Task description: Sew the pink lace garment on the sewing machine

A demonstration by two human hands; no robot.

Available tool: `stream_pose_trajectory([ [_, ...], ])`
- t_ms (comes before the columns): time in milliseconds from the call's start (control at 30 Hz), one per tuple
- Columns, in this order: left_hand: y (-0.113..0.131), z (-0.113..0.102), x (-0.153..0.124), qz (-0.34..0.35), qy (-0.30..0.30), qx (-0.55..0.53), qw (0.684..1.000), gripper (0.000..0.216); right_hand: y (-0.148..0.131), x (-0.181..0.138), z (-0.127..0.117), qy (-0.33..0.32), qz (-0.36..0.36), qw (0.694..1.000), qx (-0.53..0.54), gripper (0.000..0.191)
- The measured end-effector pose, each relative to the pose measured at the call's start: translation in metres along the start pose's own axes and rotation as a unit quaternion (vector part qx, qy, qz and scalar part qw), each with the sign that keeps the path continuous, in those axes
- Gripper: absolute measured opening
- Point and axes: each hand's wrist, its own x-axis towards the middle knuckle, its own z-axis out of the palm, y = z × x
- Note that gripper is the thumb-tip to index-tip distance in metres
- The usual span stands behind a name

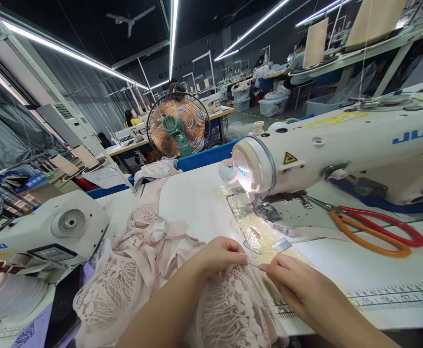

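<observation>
A pale pink lace bra (229,304) hangs over the front edge of the white table. My left hand (223,256) pinches its upper edge between thumb and fingers. Just to the right, my right hand (291,275) is closed in a pinch. A thin line shows between its fingertips and the lace, too fine to name. Both hands are in front of the needle area of a white sewing machine (287,159), whose lamp lights the plate. More lace bras (124,270) lie heaped to the left of my left forearm.
Scissors with red and orange handles (374,227) lie under the machine arm. A ruler strip (388,299) runs along the table's front. Left are a second machine (45,232), a thread cone (12,295) and a dark phone-like slab (64,304). A fan (178,123) stands beyond; people work farther back.
</observation>
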Motion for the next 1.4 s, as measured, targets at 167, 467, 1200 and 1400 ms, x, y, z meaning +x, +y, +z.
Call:
stream_pose_trajectory([
  [167,-0.001,0.000,0.001,-0.001,0.007,-0.001,1.000,0.014,0.000,0.001,0.000,0.013,-0.003,1.000,-0.001,0.025],
  [467,-0.002,0.000,0.002,-0.006,0.001,-0.009,1.000,0.014,0.002,0.001,0.001,-0.002,-0.002,1.000,-0.007,0.026],
  [1200,-0.003,0.000,0.001,0.004,0.000,-0.004,1.000,0.015,0.002,0.005,0.001,0.044,0.026,0.994,0.098,0.027],
  [1400,-0.004,-0.001,0.002,0.019,-0.012,-0.013,1.000,0.015,-0.006,0.011,-0.002,0.032,0.056,0.984,0.168,0.024],
])
